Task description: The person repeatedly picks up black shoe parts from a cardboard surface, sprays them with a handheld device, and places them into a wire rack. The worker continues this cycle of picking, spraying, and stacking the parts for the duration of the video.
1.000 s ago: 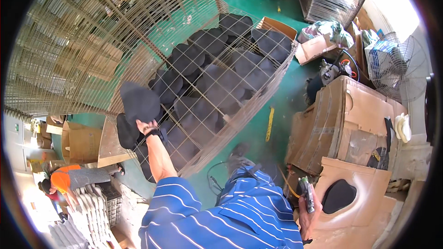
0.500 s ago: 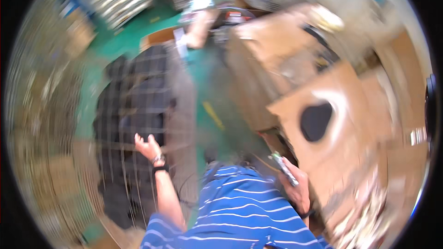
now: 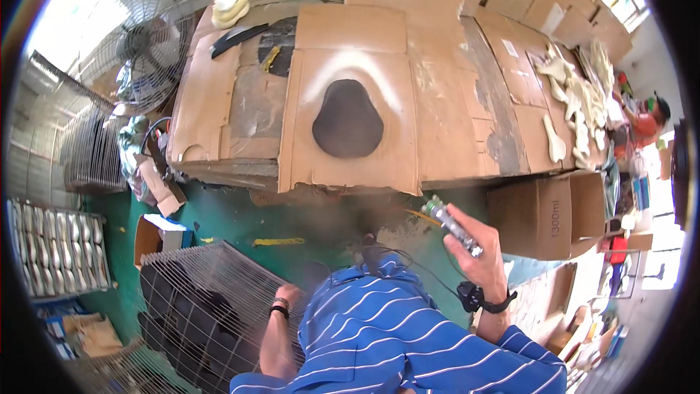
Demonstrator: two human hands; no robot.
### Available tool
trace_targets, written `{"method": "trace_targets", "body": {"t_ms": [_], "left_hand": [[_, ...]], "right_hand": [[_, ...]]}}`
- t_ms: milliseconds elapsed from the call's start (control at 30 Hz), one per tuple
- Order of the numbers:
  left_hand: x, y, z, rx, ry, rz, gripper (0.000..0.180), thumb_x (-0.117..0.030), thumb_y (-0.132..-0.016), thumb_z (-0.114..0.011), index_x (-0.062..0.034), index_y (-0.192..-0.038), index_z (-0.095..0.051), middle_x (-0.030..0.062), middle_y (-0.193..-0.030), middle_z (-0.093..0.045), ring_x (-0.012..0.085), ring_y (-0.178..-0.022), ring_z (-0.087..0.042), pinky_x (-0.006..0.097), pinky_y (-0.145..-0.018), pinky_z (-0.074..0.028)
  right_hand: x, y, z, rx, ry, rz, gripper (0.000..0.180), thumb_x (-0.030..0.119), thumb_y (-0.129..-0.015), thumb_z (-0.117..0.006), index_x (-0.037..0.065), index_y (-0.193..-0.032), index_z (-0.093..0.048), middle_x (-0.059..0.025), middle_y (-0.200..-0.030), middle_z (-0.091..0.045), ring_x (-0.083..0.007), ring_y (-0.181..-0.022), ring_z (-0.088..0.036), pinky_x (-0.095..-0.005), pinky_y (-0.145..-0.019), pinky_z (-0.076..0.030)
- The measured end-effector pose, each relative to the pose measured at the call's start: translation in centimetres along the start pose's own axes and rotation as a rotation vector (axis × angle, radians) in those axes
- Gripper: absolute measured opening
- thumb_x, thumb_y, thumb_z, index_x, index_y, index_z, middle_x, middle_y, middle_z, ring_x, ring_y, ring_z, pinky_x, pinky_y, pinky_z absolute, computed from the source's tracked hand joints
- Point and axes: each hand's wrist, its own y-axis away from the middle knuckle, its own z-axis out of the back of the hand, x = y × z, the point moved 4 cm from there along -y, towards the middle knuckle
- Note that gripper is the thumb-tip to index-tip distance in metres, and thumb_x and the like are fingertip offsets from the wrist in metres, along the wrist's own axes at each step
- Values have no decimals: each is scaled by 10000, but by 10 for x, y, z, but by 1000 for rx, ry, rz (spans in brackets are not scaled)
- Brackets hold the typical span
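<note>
In my right hand (image 3: pixel 481 254) is a short metallic cylindrical tool (image 3: pixel 453 228) with a green end, my fingers closed around it. A thin cable or hose trails close by. My left hand (image 3: pixel 288 293) hangs low beside the rim of a wire mesh cage (image 3: pixel 240 266); its fingers are turned away and cannot be made out. Dark pieces (image 3: pixel 179 306) lie in the cage. In front of me, a dark rounded pear-shaped pad (image 3: pixel 348 120) lies on a cardboard sheet (image 3: pixel 306 164), with a white powdery arc around its far side.
The cardboard-covered table (image 3: pixel 452 124) spans the front. Pale bone-shaped parts (image 3: pixel 572 98) are heaped at its right end. An open carton (image 3: pixel 543 215) stands below. On the left are a large fan (image 3: pixel 138 40) and a rack of pale parts (image 3: pixel 58 248). Another person (image 3: pixel 645 124) is at far right.
My view has swung right, so the table now lies straight ahead and the cage at lower left. My left hand, spread before, is lowered beside the cage. My right hand still holds the tool.
</note>
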Motion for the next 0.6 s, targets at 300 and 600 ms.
{"method": "trace_targets", "body": {"t_ms": [300, 600], "left_hand": [[32, 17, 2, -447, 1703, 597, 380, -182, -944, -655, -20, -1286, -635, 109, -952, -740, 248, -745, -714, 388, -574, -565], [-14, -29, 74, -470, 1655, 351, 220, -95, -967, -612, -21, -1171, -651, 18, -767, -601, 175, -662, -624, 321, -542, -497]], "right_hand": [[-13, -31, -3, -81, -99, 48, 580, -41, -817, -743, 28, -1378, -608, -194, -1001, -712, -325, -823, -698, -343, -755, -543], [-60, -36, 45, -140, -86, -80, 515, -41, -834, -721, 10, -1340, -635, -182, -990, -721, -279, -805, -698, -321, -744, -539]]}}
